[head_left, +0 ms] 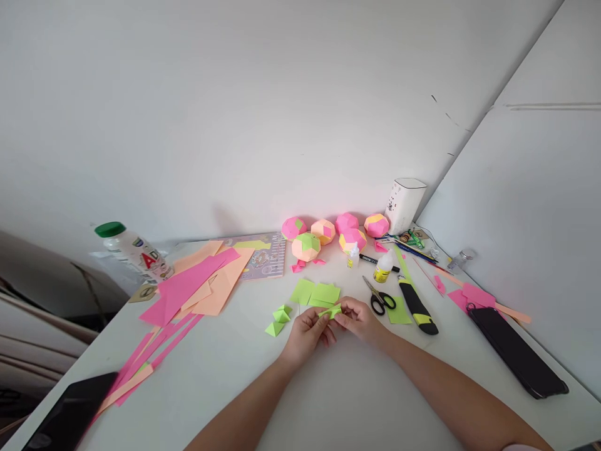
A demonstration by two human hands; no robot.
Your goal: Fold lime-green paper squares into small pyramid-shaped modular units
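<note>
Between my two hands, just above the white table, is a small folded piece of green paper (331, 311). My left hand (307, 331) pinches its left end, and my right hand (359, 318) pinches its right end. Beyond the fingers lie flat green paper squares (323, 293). To the left of my left hand sit several small folded green paper pieces (280, 315). Black-handled scissors (379, 297) rest to the right of my right hand, with another green square (399, 311) beside them.
Several paper balls (306, 247) line the wall. Glue bottles (383, 268), a marker (375, 261) and a utility knife (416, 305) lie to the right, a phone (519, 351) farther out. On the left are paper sheets (188, 288), a white bottle (136, 254) and a dark device (70, 413).
</note>
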